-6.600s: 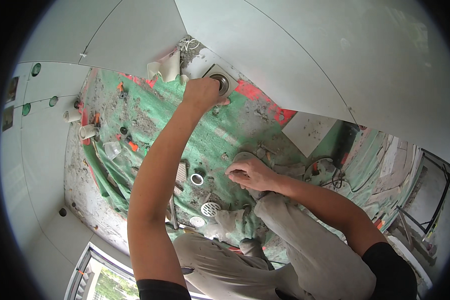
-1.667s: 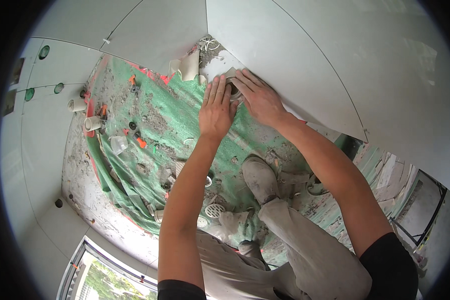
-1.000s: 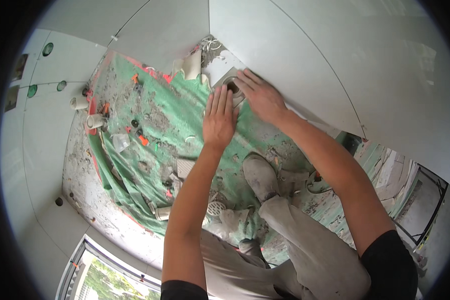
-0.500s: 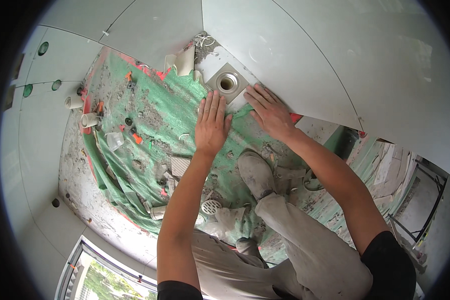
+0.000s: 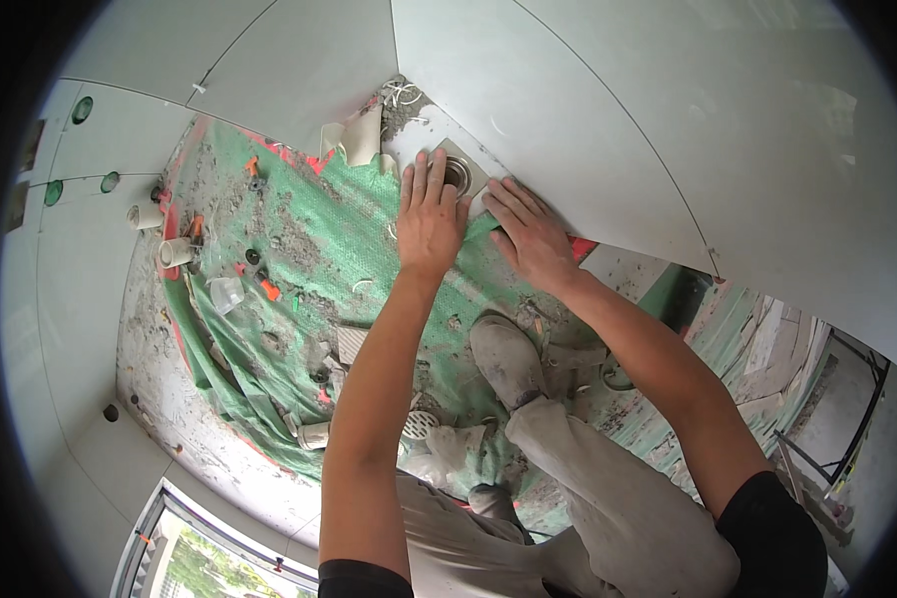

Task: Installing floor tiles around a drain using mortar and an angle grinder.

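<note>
A square metal floor drain with a round opening sits in the far corner, beside the wall. My left hand lies flat with fingers stretched forward, its fingertips over the left part of the drain plate and hiding that side. On the near right of the drain, my right hand rests flat with fingers extended, close to the foot of the wall. Neither hand holds anything. Under and near both hands spreads a dusty green woven sheet. A torn beige piece of sheet material stands left of the drain.
Pale wall panels close in the corner. Scattered on the sheet are a clear plastic cup, orange-handled clips, a round white grate and rubble. White pipe stubs lie at the left. My shoe stands behind my hands.
My left hand has moved forward, and its fingers now cover the left side of the drain plate. My right hand stays flat near the drain's corner. The view has shifted slightly.
</note>
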`<act>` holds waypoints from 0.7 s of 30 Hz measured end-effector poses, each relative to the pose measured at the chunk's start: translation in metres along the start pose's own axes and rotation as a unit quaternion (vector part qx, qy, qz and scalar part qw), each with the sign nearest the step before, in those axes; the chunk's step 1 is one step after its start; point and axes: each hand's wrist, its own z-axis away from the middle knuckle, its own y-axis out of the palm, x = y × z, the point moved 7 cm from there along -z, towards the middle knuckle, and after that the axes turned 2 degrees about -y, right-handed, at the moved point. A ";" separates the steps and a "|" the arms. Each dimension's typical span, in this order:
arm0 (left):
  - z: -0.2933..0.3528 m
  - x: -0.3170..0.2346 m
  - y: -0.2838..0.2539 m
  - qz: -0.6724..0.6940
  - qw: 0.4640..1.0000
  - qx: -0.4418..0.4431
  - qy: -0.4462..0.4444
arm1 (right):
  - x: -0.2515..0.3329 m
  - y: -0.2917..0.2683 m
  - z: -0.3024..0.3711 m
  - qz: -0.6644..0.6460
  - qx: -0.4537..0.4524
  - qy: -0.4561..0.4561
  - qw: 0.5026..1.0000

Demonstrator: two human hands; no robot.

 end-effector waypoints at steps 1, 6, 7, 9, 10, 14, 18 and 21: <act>0.000 0.000 0.000 -0.002 1.000 0.000 -0.001 | 0.001 0.000 -0.003 -0.001 0.000 -0.002 1.000; 0.000 -0.001 0.004 0.015 1.000 -0.016 -0.019 | 0.006 -0.005 -0.045 -0.016 -0.014 -0.013 1.000; 0.001 -0.001 0.005 0.013 1.000 -0.015 -0.019 | 0.006 -0.002 -0.055 -0.018 -0.014 -0.013 1.000; 0.001 -0.004 0.006 0.004 1.000 -0.016 -0.014 | 0.006 0.002 -0.070 -0.005 -0.012 -0.035 0.999; 0.000 -0.005 0.008 0.004 1.000 -0.016 -0.014 | 0.003 0.002 -0.073 -0.005 -0.012 -0.035 0.999; 0.004 -0.005 0.007 0.000 0.999 -0.016 -0.036 | 0.004 0.008 -0.077 0.024 0.007 -0.050 0.998; -0.001 -0.004 0.008 0.009 0.999 -0.006 -0.041 | 0.000 0.007 -0.085 0.007 0.020 -0.029 0.999; 0.003 -0.001 0.005 0.014 0.999 -0.030 -0.039 | 0.008 0.011 -0.086 0.011 0.016 -0.019 1.000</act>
